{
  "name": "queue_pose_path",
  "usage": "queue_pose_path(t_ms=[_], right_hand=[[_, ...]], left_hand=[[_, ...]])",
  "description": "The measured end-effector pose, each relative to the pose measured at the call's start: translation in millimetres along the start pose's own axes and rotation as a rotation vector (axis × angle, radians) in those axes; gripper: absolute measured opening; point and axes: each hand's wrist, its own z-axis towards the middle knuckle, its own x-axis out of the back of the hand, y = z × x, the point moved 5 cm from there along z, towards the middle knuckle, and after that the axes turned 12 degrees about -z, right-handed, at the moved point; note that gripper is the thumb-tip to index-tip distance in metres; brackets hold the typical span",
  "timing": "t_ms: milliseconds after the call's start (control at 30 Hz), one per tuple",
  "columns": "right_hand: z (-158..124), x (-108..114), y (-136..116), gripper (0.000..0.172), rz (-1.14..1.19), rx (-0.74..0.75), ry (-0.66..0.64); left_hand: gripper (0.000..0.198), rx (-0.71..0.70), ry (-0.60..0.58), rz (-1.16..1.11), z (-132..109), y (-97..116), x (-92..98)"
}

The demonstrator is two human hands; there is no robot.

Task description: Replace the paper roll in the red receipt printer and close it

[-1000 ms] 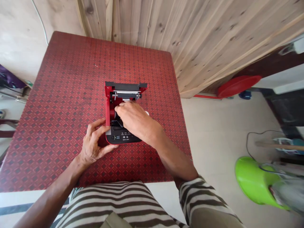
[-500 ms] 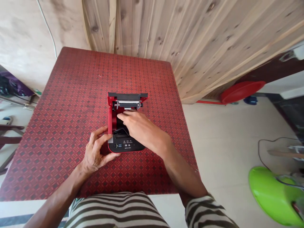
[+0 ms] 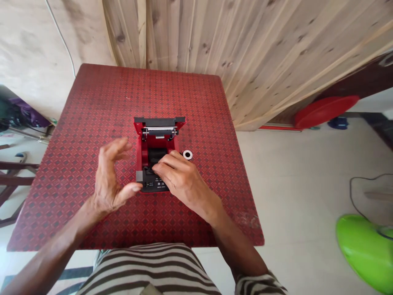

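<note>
A red and black thermal printer (image 3: 150, 185) stands on the table with its lid (image 3: 159, 122) raised, showing a roller and a dark paper bay. My right hand (image 3: 184, 176) reaches over its front right part, thumb and fingertips closed together at the front edge of the bay. Whatever they pinch is hidden. My left hand (image 3: 109, 180) is off to the left of the printer, fingers spread, with the thumb tip close to the front left corner. A small white paper roll (image 3: 191, 155) with a dark core lies just right of the printer, partly behind my right hand.
The table (image 3: 101, 102) has a red patterned cover and meets a wooden plank wall (image 3: 196, 37) at the back. On the floor to the right are a green plastic seat (image 3: 365, 250), a black cable and a red basin (image 3: 325, 111).
My left hand has let go of the printer and opened to its left. My right hand has moved from inside the bay towards its front. The white roll has come into view.
</note>
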Motion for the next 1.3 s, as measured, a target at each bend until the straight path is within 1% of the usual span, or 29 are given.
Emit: queue_pose_path(t_ms=[67, 133, 167, 233, 300, 367, 400, 500, 567, 633, 700, 767, 900, 967, 1067, 1133, 1200, 1233, 1300], right_hand=[[-1.4, -0.1, -0.7, 0.021, -0.017, -0.002, 0.024], [-2.0, 1.8, -1.1, 0.025, -0.026, -0.006, 0.051], [-2.5, 3.2, -1.7, 0.027, -0.033, -0.008, 0.067], [-5.1, 5.9, -4.0, 0.03, -0.053, -0.013, 0.103], [-10.2, 6.6, -8.0, 0.029, -0.061, -0.013, 0.132], [-17.4, 5.9, -12.7, 0.025, -0.063, -0.016, 0.166], [-21.2, 5.7, -15.0, 0.023, -0.065, -0.021, 0.191], [-30.2, 4.9, -20.9, 0.017, -0.083, -0.036, 0.254], [-32.7, 3.7, -24.0, 0.017, -0.101, -0.036, 0.261], [-33.0, 1.9, -25.7, 0.018, -0.125, -0.034, 0.257], [-32.8, 0.4, -26.1, 0.02, -0.147, -0.031, 0.268], [-33.0, -1.4, -25.7, 0.02, -0.153, -0.03, 0.278], [-34.4, -6.0, -23.3, 0.019, -0.147, -0.044, 0.257], [-34.7, -6.7, -22.4, 0.018, -0.147, -0.053, 0.267], [-35.1, -3.1, -22.1, 0.014, -0.132, -0.054, 0.338], [-37.5, 1.9, -21.1, 0.017, -0.099, -0.068, 0.393], [-44.5, 8.2, -17.1, 0.024, -0.041, -0.121, 0.451], [-50.4, 10.9, -13.7, 0.024, -0.012, -0.166, 0.481], [-66.9, 13.1, -4.5, 0.019, 0.035, -0.281, 0.532]], left_hand=[[0.084, -0.116, 0.058, 0.059, 33.4, 8.6, 6.9], [0.076, -0.212, 0.044, 0.197, 65.7, 12.4, 5.9], [0.071, -0.233, 0.019, 0.239, 79.2, 11.2, 3.3], [0.067, -0.199, -0.083, 0.225, 97.8, 2.8, -5.3], [0.072, -0.115, -0.153, 0.174, 102.6, -7.8, -12.5], [0.077, -0.063, -0.194, 0.143, 95.0, -13.5, -16.8], [0.077, -0.062, -0.213, 0.136, 87.9, -13.6, -17.8], [0.074, -0.154, -0.301, 0.135, 60.8, -6.8, -19.2], [0.073, -0.218, -0.358, 0.133, 43.0, -3.4, -19.2], [0.076, -0.227, -0.388, 0.129, 29.5, -4.8, -18.9], [0.085, -0.2, -0.409, 0.136, 21.0, -8.7, -19.7], [0.092, -0.207, -0.424, 0.158, 16.5, -10.3, -21.3], [0.102, -0.317, -0.42, 0.215, 14.3, -5.1, -23.2], [0.104, -0.345, -0.423, 0.249, 13.9, -3.6, -24.1], [0.105, -0.374, -0.429, 0.291, 12.6, -4.1, -25.6], [0.104, -0.391, -0.423, 0.302, 11.7, -5.2, -26.2], [0.101, -0.392, -0.417, 0.302, 10.5, -6.1, -26.5], [0.098, -0.384, -0.415, 0.297, 9.2, -6.0, -26.6], [0.093, -0.343, -0.392, 0.273, 4.6, -4.6, -25.3]])
